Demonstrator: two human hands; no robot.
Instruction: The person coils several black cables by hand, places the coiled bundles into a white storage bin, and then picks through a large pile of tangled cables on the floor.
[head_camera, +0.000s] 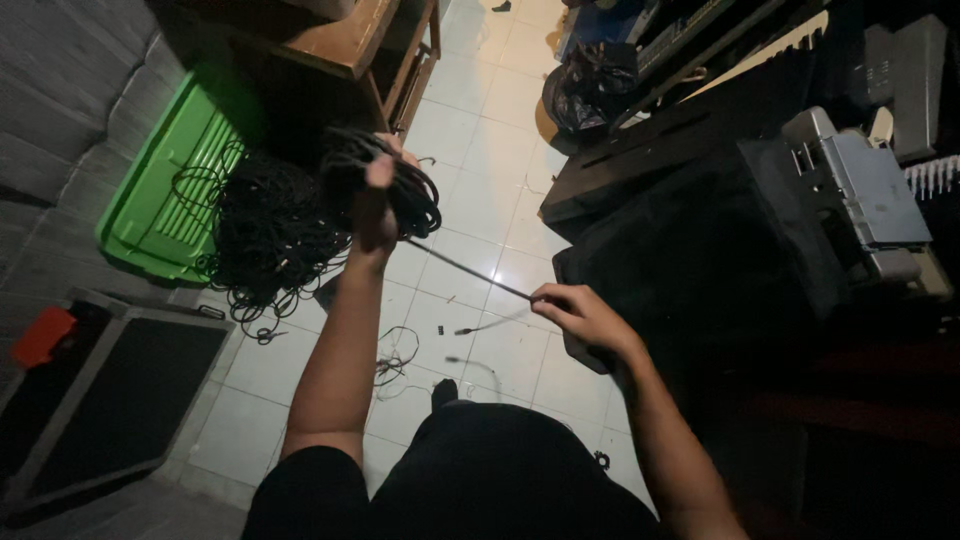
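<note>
Head view, looking down over a tiled floor in dim light. The left hand is raised and closed around a coil of black cable, whose loops hang about the fingers and thumb, above the floor. From this coil a single straight run of the same cable passes down and to the right to the right hand, which is closed on it in a pinch between thumb and fingers; the run is taut between the two hands. Left of the left hand, a larger loose heap of black cable lies on the floor, partly against a green plastic crate that is tipped against the grey sofa at far left. Beyond the heap stands a wooden table, its underside in shadow. At near left lies a flat black case with metal edging, with a small orange object at its far corner. A few thin stray wires lie on the tiles between the forearms. To the right, dark cloth-covered equipment fills the floor, with a grey metal unit resting on it at far right and a black plastic bag beyond. The person's dark clothing occupies the near edge.
</note>
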